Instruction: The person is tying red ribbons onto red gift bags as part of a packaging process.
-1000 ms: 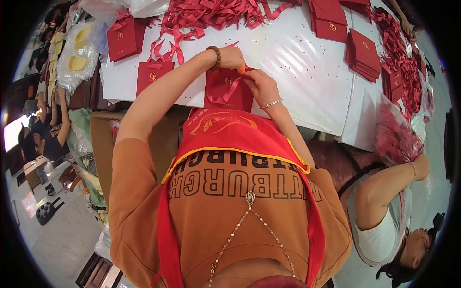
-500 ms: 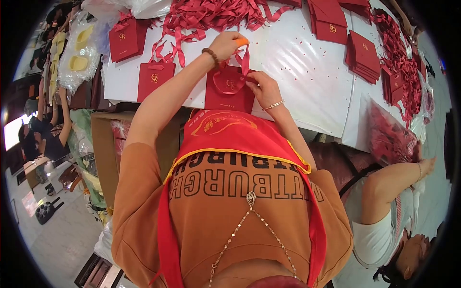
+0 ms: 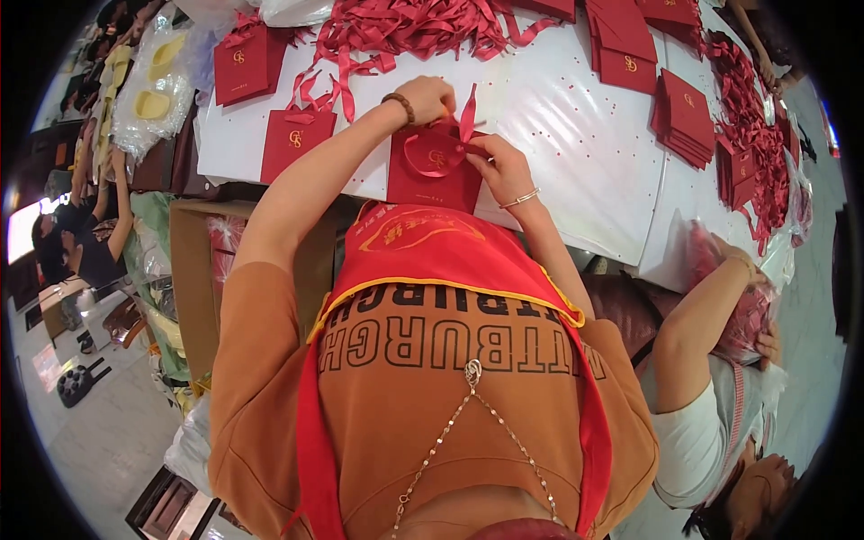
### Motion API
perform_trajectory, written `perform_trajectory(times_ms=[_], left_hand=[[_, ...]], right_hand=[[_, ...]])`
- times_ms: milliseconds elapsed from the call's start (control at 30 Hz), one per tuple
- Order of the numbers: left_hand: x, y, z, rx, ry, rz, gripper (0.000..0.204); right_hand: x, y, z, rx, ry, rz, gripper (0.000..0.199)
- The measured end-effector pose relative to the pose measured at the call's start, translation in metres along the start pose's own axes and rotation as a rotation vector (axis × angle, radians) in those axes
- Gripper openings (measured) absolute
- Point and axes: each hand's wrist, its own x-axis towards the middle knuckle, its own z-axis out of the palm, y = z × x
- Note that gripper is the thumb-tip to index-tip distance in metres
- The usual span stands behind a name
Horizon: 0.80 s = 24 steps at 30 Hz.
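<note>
In front of me a dark red paper gift bag (image 3: 432, 184) with gold print lies flat at the table's near edge. My right hand (image 3: 502, 169) pinches a red ribbon (image 3: 469, 115) at the bag's upper right. One end of it sticks up past my fingers, and a loop curves over the bag's front. My left hand (image 3: 427, 99) is closed, with curled fingers, at the bag's top edge; its fingertips are hidden, so what they grip does not show. Close by on the left lies another red gift bag (image 3: 297, 148) with ribbon handles.
A heap of red ribbons (image 3: 409, 31) covers the far middle of the white table (image 3: 562, 171). Stacked red bags (image 3: 682, 117) and more ribbons (image 3: 751, 117) lie to the right. An open cardboard box (image 3: 198, 261) stands below left. At right, a co-worker's arm (image 3: 702, 337) reaches to a plastic-wrapped red bundle.
My left hand has come down and left to the bag's top edge, leaving the ribbon end sticking up free. My right hand stays at the ribbon. The co-worker's arm has moved onto the red bundle.
</note>
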Motion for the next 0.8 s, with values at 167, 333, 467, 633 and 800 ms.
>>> perform_trajectory(times_ms=[167, 333, 467, 633, 800], left_hand=[[0.002, -0.046, 0.008, -0.236, 0.409, -0.018, 0.021], [-0.015, -0.039, 0.0, -0.44, -0.148, -0.421, 0.045], [-0.025, -0.04, 0.005, -0.937, 0.138, -0.267, 0.056], [-0.051, -0.022, 0.008, -1.14, 0.495, -0.235, 0.041], [-0.06, 0.0, 0.008, -1.083, 0.273, 0.134, 0.028]], right_hand=[[-0.002, 0.003, 0.002, -0.019, 0.017, 0.04, 0.02], [0.001, 0.001, 0.0, -0.003, -0.007, 0.062, 0.021], [-0.001, 0.001, 0.0, 0.003, -0.006, 0.088, 0.021], [-0.001, 0.008, 0.001, 0.047, 0.026, 0.119, 0.022], [0.004, 0.008, 0.003, 0.026, 0.003, 0.092, 0.023]])
